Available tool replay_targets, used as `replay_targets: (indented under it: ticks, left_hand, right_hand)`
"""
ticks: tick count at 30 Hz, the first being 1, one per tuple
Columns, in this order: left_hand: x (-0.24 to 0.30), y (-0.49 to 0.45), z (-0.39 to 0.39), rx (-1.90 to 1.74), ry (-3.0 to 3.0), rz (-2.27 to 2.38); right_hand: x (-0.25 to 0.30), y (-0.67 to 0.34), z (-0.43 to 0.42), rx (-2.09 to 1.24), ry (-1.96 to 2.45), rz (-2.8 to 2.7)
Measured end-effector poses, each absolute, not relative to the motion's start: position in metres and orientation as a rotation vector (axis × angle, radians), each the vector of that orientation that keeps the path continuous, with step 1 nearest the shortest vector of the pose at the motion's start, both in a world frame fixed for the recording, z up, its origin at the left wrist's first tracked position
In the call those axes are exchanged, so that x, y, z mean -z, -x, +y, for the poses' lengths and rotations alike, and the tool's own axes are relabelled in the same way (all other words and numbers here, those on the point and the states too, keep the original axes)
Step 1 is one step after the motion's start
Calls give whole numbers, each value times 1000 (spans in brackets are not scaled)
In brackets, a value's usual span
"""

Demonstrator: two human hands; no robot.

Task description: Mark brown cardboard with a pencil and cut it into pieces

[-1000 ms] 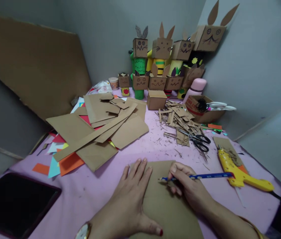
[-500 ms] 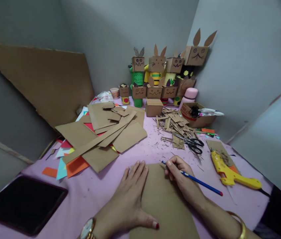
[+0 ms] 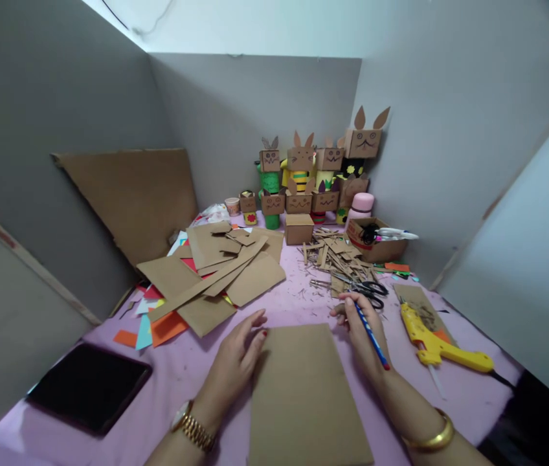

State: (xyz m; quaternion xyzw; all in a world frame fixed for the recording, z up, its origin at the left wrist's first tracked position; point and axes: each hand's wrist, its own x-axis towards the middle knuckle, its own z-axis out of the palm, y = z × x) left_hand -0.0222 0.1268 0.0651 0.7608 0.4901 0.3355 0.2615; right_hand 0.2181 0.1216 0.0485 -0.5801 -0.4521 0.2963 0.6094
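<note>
A brown cardboard sheet (image 3: 303, 395) lies flat on the pink tablecloth, with no clear marks visible on it. Beside its left edge, my left hand (image 3: 238, 356) has its fingers apart and holds nothing; the thumb is close to the sheet's upper left corner. My right hand (image 3: 364, 330) is past the sheet's upper right edge. A blue pencil (image 3: 370, 333) with a red end is held in it, leaning back over the hand. The fingers hide the pencil's tip. Black-handled scissors (image 3: 369, 291) lie just beyond my right hand.
A yellow glue gun (image 3: 432, 340) rests on the right, a black tablet (image 3: 90, 387) on the left. Cut cardboard pieces (image 3: 255, 278) and coloured paper (image 3: 168, 327) spread at left centre. Cardboard scraps (image 3: 337, 252) heap before the box-headed figures (image 3: 298, 200) and a pink bottle (image 3: 362, 206).
My left hand has lifted off the cardboard sheet and moved to its left side. My right hand has drawn rightward off the sheet, the pencil now tilted more upright. The view has tipped up.
</note>
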Motion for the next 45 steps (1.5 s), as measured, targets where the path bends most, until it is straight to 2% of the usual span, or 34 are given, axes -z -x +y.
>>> replay_targets:
  ticks: [17,26,45]
  left_hand:
    - [-47,34,145,-1312,-1719,1497]
    - [-31,41,157,-1270,-1610,1460]
    - [-39,39,151,-1124,-1710,1557]
  right_hand:
    - [-38,-235,131,-533,1410,-1206]
    - [-31,-244,135,-530,1428,-1247]
    - [-31,-247,136,-533,1529,-1370]
